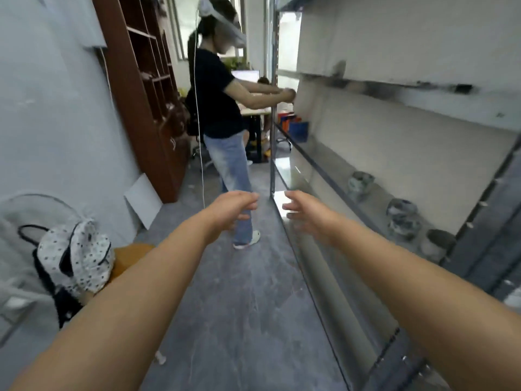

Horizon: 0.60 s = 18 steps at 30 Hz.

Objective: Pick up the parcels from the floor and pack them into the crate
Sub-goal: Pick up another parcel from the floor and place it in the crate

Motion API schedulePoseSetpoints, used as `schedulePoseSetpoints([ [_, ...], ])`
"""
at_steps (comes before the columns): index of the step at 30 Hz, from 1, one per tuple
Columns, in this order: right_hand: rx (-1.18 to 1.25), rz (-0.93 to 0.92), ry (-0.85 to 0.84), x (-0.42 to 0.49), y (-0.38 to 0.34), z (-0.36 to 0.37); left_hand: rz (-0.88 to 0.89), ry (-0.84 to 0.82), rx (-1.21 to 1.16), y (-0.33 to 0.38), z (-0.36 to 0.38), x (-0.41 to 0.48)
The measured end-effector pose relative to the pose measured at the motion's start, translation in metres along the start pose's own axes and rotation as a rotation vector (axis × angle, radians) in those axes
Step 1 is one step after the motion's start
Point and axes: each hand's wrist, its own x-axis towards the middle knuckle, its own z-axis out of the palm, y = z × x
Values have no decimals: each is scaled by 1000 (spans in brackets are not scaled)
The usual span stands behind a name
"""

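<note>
Both my arms reach forward over the grey floor (239, 306) of a narrow aisle. My left hand (234, 207) is held out with loose, slightly curled fingers and holds nothing. My right hand (304, 207) is beside it, fingers spread and relaxed, also holding nothing. The two hands are about a hand's width apart. No parcel and no crate show in the head view.
A person (222, 108) in a black top and jeans stands ahead in the aisle, reaching to the metal shelving (394, 176) on the right, which holds several small pots (401, 210). A spotted bag (76, 255) sits at left near a brown bookcase (146, 88). A white board (143, 200) leans on the wall.
</note>
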Motion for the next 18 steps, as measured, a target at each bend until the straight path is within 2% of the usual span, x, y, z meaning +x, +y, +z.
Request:
schedulePoseSetpoints([
  [4,11,-89,30,-44,-65,-22,133,7,46,68,3,-42],
  [9,-71,-205,81,-93,-113,-51,250,-13,128,119,16,-76],
  [13,-94,-260,145,-132,-125,-74,331,-44,101,143,29,-88],
  [18,-216,-277,270,-167,-124,-97,401,-204,176,159,54,-95],
])
